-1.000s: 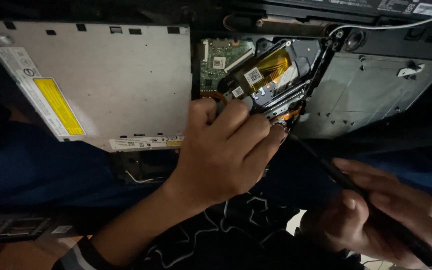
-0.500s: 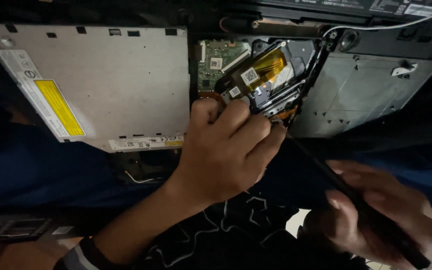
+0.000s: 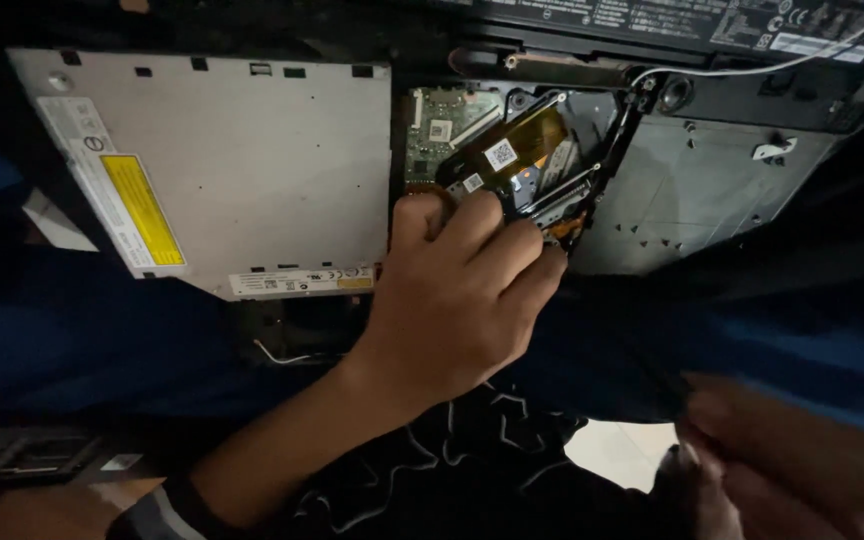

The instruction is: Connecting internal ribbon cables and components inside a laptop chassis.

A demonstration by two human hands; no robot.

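An opened laptop base point(image 3: 712, 190) lies upside down in front of me. My left hand point(image 3: 462, 290) reaches in from the lower left. Its curled fingers rest on the lower edge of a black metal bracket point(image 3: 602, 150) that carries an amber flex cable point(image 3: 522, 140). A green circuit board point(image 3: 442, 125) sits just above the fingertips. My right hand point(image 3: 792, 470) is low at the right corner, blurred, with its fingers curled. Whether it holds anything is not visible.
A silver optical drive point(image 3: 252, 170) with a yellow label point(image 3: 142, 210) fills the left half of the base. A white wire point(image 3: 752, 65) runs along the top right. Dark blue cloth point(image 3: 72, 340) lies under the laptop, and a black patterned fabric point(image 3: 452, 470) lies below my left wrist.
My right hand has pulled back down and to the right. The long black tool that reached the bracket is no longer seen there. My left hand stays on the bracket.
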